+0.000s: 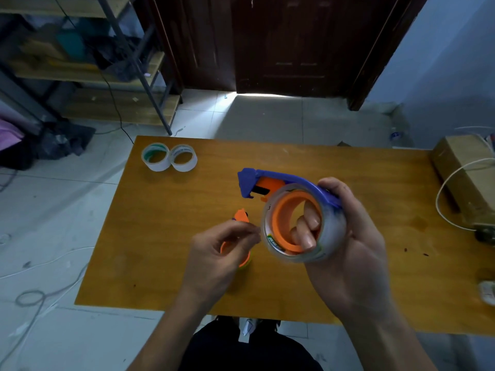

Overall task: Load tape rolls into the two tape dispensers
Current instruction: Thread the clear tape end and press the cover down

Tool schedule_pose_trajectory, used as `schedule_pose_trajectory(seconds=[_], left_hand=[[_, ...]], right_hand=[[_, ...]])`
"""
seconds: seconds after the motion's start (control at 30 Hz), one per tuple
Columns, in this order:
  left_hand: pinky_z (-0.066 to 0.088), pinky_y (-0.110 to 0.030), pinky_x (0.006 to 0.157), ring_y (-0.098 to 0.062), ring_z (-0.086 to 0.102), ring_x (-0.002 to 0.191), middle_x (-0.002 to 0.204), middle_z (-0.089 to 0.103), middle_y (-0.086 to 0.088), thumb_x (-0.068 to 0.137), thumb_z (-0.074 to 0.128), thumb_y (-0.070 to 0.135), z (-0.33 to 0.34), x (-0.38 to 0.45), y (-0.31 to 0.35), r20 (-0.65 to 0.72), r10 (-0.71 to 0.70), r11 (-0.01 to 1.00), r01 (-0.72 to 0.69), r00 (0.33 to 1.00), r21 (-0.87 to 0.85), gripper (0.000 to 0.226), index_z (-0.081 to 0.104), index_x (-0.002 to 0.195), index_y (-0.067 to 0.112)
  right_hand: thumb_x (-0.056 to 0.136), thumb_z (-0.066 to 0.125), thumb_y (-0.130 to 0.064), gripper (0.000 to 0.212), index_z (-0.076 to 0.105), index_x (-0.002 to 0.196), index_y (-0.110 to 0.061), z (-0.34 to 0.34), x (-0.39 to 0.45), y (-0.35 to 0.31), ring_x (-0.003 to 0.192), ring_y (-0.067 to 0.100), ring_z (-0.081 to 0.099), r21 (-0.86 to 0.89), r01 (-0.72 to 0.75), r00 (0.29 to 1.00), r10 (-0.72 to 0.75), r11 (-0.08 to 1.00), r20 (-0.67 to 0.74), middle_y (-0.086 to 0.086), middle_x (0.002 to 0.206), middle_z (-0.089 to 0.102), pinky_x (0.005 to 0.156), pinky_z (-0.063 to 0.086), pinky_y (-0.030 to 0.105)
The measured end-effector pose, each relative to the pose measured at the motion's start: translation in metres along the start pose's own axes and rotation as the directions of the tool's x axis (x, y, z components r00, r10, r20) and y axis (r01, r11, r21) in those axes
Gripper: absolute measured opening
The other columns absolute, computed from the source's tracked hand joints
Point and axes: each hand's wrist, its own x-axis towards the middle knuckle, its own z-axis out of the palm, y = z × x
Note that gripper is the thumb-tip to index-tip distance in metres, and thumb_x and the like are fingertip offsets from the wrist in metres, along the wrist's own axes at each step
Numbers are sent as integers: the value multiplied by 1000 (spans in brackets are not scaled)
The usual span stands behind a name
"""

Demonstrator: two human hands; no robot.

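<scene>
My right hand grips a blue and orange tape dispenser held above the wooden table. A clear tape roll sits on the dispenser's orange hub, and my fingers pass through the hub. My left hand is just left of the roll, thumb and forefinger pinched together near the roll's edge; whether they hold the tape's end I cannot tell. Under my left hand lies a second orange dispenser, mostly hidden. Two empty-looking white tape rolls stand side by side at the table's far left corner.
A cardboard box with a white cable over it lies at the table's right edge. Metal shelving stands at the back left, a dark door behind the table. Cables trail on the tiled floor to the left.
</scene>
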Motion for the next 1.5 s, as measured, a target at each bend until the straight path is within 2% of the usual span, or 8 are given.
schedule_pose_trajectory(seconds=[0.13,0.6,0.87,1.0,1.1,1.23,1.37,1.5], left_hand=[[62,-34,78,-13,78,86,91,82,10,92,77,26,-29,17,-13,-20,55,992,-53,998,115,8,80,99,29],[62,-32,82,-15,75,93,97,80,-1,89,74,26,-96,68,-43,-2,28,944,-26,1000,328,21,82,101,10],[54,-16,83,-3,70,93,97,78,-1,92,75,15,-114,98,-34,68,159,870,-172,985,463,14,81,104,11],[58,-31,82,-16,72,94,100,79,-5,94,74,14,-113,110,-28,115,183,846,-216,976,488,17,82,108,8],[60,-36,81,-21,74,93,99,80,-8,94,74,12,-110,112,-25,164,202,829,-258,966,496,17,81,108,6],[61,-50,83,-24,74,94,101,80,-8,94,75,14,-114,112,-34,82,198,815,-211,977,540,18,81,110,9],[61,-52,83,-22,73,95,102,80,-6,95,74,15,-114,114,-38,67,170,798,-178,983,576,17,81,111,11],[62,-46,81,-25,73,94,105,79,-11,99,70,10,-107,127,-15,46,236,751,-213,971,625,17,80,113,10]], right_hand=[[102,47,-34,31,66,108,-11,3,-4,-10,60,13,60,-62,-37,999,36,997,-9,5,80,61,57,52,25],[86,59,-22,18,69,83,-7,-3,-21,-55,32,24,45,-432,-32,999,37,901,5,18,54,47,29,43,25],[77,65,-16,17,79,86,-17,-11,-35,-75,39,24,55,-598,-18,998,49,801,36,8,69,70,35,47,28],[73,77,-23,27,74,98,-13,-15,-39,-79,34,29,53,-619,-36,994,91,785,58,14,55,62,36,45,29],[79,60,-14,22,73,96,-8,-26,-42,-88,28,30,47,-604,-10,999,28,797,20,17,48,56,33,44,29],[79,73,-25,37,69,107,0,-39,-46,-102,36,24,59,-631,-39,999,7,775,-52,4,65,71,43,52,25],[73,68,-17,21,74,91,-10,-42,-51,-100,33,27,54,-685,-62,998,49,726,-39,11,66,70,36,46,22],[80,79,-24,19,73,98,-23,-30,-47,-77,56,42,65,-830,-128,983,181,543,-33,18,87,73,45,49,35]])
